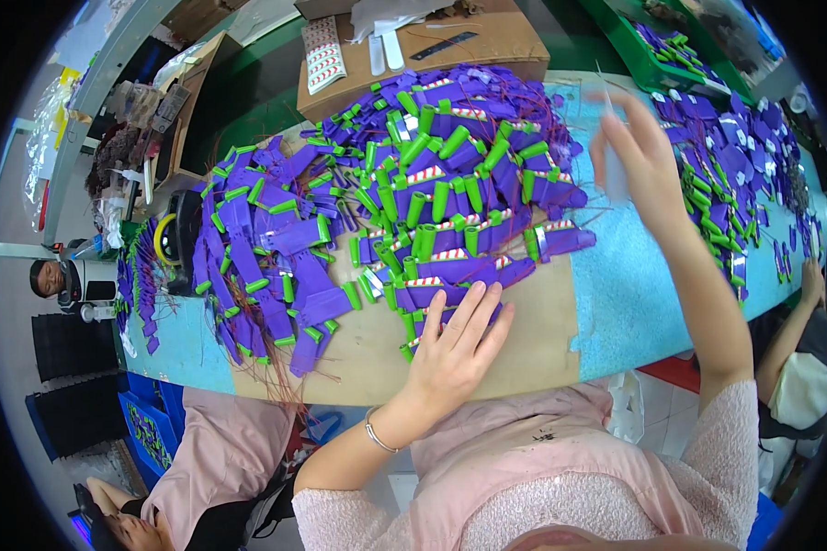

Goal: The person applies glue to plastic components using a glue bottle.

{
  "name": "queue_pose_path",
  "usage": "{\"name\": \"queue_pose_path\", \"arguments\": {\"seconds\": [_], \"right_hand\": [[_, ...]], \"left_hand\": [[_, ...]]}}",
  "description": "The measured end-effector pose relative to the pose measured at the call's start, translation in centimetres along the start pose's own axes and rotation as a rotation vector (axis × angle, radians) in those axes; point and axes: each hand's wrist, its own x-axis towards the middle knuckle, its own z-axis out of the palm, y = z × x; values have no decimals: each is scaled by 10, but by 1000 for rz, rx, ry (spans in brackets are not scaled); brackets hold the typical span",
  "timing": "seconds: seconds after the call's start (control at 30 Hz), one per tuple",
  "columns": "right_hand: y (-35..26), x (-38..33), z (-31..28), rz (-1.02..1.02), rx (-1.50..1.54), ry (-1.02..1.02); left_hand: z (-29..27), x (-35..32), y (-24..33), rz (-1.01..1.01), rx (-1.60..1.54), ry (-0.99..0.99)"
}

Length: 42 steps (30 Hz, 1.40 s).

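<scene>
My left hand (455, 349) lies flat with its fingers stretched out over the near edge of a big heap of purple and green pieces (432, 197). These are flat purple parts with green tubes, some with red-and-white striped strips and thin dark red wires. Raised at the right of the heap, my right hand (641, 161) is closed round a whitish translucent squeeze bottle (616, 174) with a thin needle-like tip pointing up. The bottle is smeared by motion, and part of it is hidden behind the fingers.
A looser pile of similar pieces (289, 239) lies at the left, beside a black tape dispenser (186, 241). Behind the heap stands a cardboard box (515, 46) with a striped sticker sheet (322, 55). More pieces and a green crate (648, 64) are at the right. Other people sit at both sides.
</scene>
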Motion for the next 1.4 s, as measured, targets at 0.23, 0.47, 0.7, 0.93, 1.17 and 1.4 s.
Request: {"name": "queue_pose_path", "arguments": {"seconds": [0.23,0.47,0.7,0.93,1.17,1.4], "right_hand": [[5,-185,19,-124,-294,-382],[-17,-214,15,-40,-305,-593],[-7,-212,15,-11,-294,-665],[-2,-191,14,-13,-316,-819],[7,-188,-24,123,-355,-358],[62,-189,-15,-69,-169,155]], "left_hand": [[-3,-13,44,94,-428,288],[-10,-24,72,237,-517,201],[-4,-31,68,237,-584,162],[-7,-46,46,248,-621,85],[-19,-94,-8,-85,-124,288],[-18,-98,6,-303,109,128]]}}
